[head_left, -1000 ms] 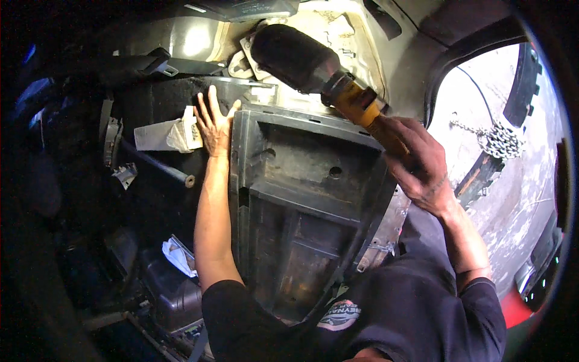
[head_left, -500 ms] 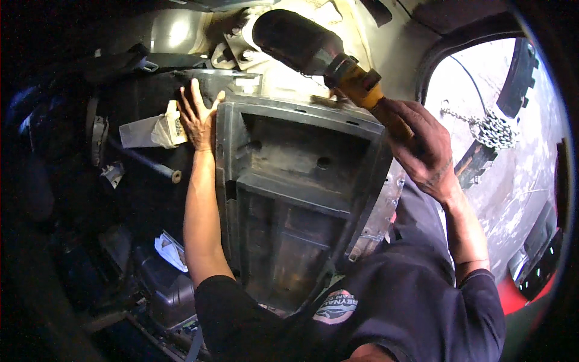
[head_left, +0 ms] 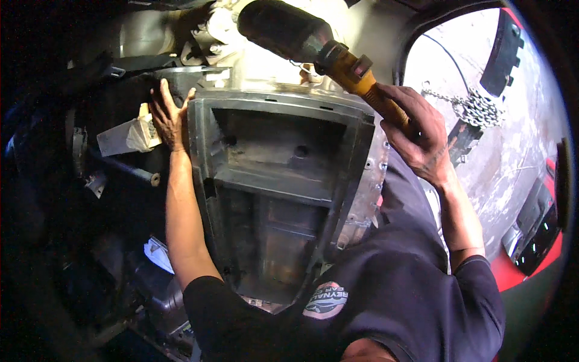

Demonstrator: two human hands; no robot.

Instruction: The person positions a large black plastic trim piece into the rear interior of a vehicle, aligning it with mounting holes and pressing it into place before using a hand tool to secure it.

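Observation:
A yellow-and-black work light (head_left: pixel 356 72), looking like a hand-held lamp, is gripped by its handle in my right hand (head_left: pixel 422 136). Its dark head points up and left, over a brightly lit area. My left hand (head_left: pixel 170 123) is open, fingers spread, against a dark surface at the upper left edge of a large black moulded tray (head_left: pixel 271 184). This tray has a deep recess at its far end and tapers toward me. Beside my left fingers is a pale, box-like piece (head_left: pixel 117 139) with a crumpled beige wad (head_left: pixel 145 134) at its end.
A dark rod (head_left: pixel 129 167) and a folded white paper (head_left: pixel 158 256) lie left of my left arm. Through the door opening on the right show a metal chain (head_left: pixel 479 111), a notched black strip (head_left: pixel 502 54) and a red-and-black part (head_left: pixel 534 235).
The whole view has shifted, so the tray and my hands appear farther left. The work light sits slightly higher relative to the tray. My left hand keeps its place beside the tray edge.

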